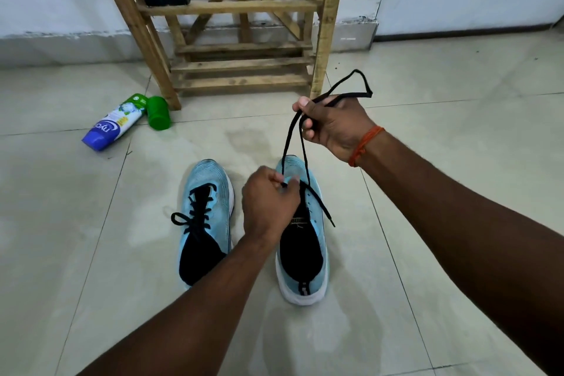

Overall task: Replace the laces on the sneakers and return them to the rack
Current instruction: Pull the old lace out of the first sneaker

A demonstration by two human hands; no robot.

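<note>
Pinching black lace (pixel 286 143) w/ L hand (pixel 270 202) at toe-end eyelets (pixel 310 203) of unlaced sneaker (pixel 319 223), mid floor (pixel 433 198) before rack (pixel 244 65). Gripping slack w/ R hand (pixel 335 128), raised rack-ward. Runs steeply up L to R; L nearer eyelets.

At twelve o'clock, rack (pixel 244 6) cut off by the top edge, upper shelves out of view. At six and four o'clock, both forearms cut off by the frame. Left hand (pixel 268 204) covering the left eyelets of the right sneaker (pixel 324 253). Lace (pixel 319 206) hidden inside the right hand (pixel 335 128); pinched end lost between left fingers. At ten o'clock, small print on the bottle (pixel 114 123) too small to read.
</note>
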